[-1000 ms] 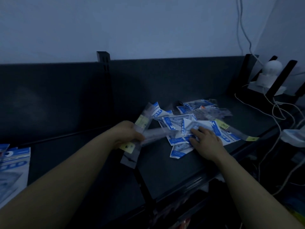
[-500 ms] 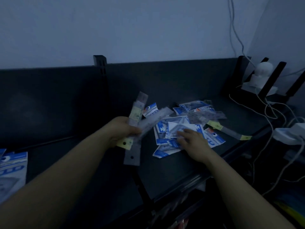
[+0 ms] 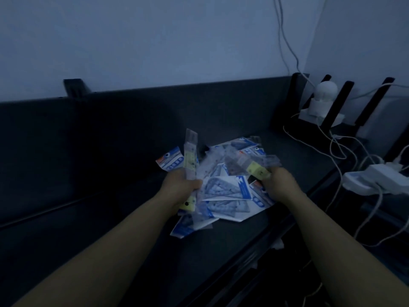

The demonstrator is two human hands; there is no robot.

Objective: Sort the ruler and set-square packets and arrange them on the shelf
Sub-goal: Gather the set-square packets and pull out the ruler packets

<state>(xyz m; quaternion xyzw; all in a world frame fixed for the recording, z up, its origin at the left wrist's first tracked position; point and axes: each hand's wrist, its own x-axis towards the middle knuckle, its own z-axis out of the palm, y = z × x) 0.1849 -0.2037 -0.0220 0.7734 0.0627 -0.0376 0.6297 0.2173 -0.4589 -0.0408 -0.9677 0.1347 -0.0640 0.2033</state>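
Now L hand (image 3: 180,188) fingers (image 3: 195,185) grip ruler packets (image 3: 190,151) upright, R hand (image 3: 281,186) holds another packet (image 3: 254,166) crosswise.

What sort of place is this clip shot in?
Probably a stationery shop's display or stockroom corner, dimly lit: a dark shelf with a back panel, a heap of blue-and-white packets on it, and a plugged-in white power strip at the right.

Glossy clear-plastic ruler packets (image 3: 190,156), paper-carded set-square packets (image 3: 223,187), matt dark shelf (image 3: 221,247).
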